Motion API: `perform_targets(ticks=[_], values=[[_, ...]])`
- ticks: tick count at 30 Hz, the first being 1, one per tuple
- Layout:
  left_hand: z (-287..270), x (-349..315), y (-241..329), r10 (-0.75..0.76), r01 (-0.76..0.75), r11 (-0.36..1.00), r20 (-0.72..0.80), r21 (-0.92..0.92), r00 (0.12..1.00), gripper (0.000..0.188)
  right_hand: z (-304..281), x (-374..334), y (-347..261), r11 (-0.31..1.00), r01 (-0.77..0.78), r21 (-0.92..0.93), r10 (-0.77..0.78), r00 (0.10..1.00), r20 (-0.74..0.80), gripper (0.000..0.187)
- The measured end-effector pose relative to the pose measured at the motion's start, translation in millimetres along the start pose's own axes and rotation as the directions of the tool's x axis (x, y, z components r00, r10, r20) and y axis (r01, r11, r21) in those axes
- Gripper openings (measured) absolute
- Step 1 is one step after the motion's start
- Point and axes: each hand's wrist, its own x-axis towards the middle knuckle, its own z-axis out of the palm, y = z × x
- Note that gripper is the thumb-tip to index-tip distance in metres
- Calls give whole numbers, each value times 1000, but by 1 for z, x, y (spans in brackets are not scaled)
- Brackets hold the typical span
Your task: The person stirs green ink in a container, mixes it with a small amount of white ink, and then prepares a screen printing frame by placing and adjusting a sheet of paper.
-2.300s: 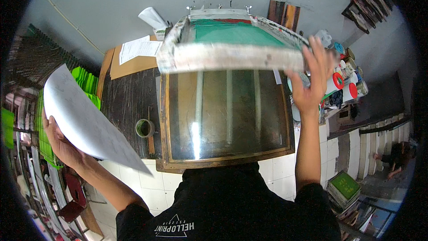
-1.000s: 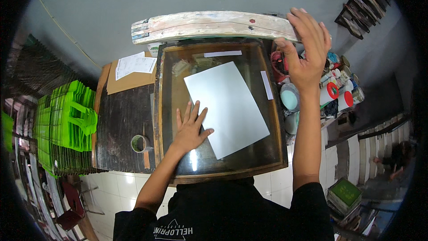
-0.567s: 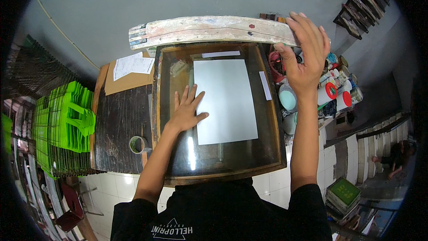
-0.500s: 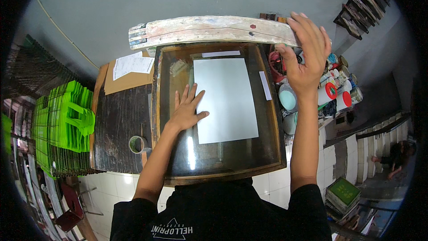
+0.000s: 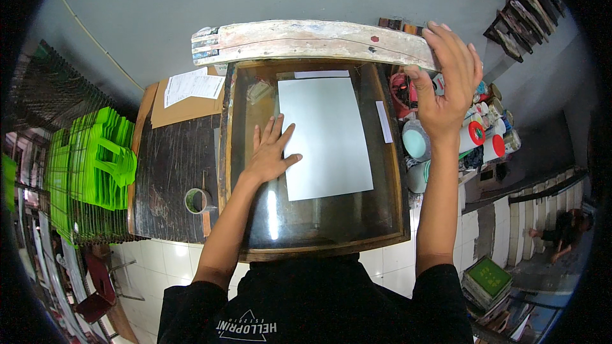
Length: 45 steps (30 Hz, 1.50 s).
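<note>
A blank white sheet of paper [image 5: 328, 140] lies on the glass top [image 5: 344, 223] of a wood-framed table. My left hand [image 5: 271, 156] rests flat at its left edge, fingers spread, with the fingertips and thumb touching the paper. One narrow white strip [image 5: 322, 74] lies along the sheet's far edge, and another strip [image 5: 384, 121] is on the glass to its right. Across the far side stands a paint-stained white wooden frame bar [image 5: 306, 41]. My right hand [image 5: 451, 86] is raised and curled round the bar's right end, thumb on the near side.
On the left, a dark wooden tabletop [image 5: 169, 165] holds a tape roll [image 5: 196, 200], brown cardboard [image 5: 191, 109] and printed papers [image 5: 191, 87]. Green bags [image 5: 105, 165] hang beside it. Paint containers [image 5: 475, 134] crowd the right side. Another person [image 5: 564, 232] is at far right.
The paper has slid slightly away from me with my left hand, closing most of the gap to the far strip. My right hand stays on the bar. The whole view has shifted a little.
</note>
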Motion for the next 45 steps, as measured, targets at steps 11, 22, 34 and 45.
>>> perform_targets(ticks=[11, 22, 34, 45], values=[[-3, -5, -8, 2, -42, 958, -140, -282, 990, 77, -8, -16, -13, 999, -47, -17, 47, 997, 58, 49], [-26, -109, -27, -409, 46, 659, -306, -751, 860, 58, -52, -207, -90, 965, -259, -37, 253, 890, 378, 67], [-20, -100, -28, -458, 124, 686, -293, -717, 840, 49, -47, -267, -117, 917, -368, -152, 380, 696, 609, 85], [-6, -98, -28, -347, 85, 807, -352, -585, 869, 59, -45, -254, -117, 851, -516, -100, 443, 601, 665, 93]])
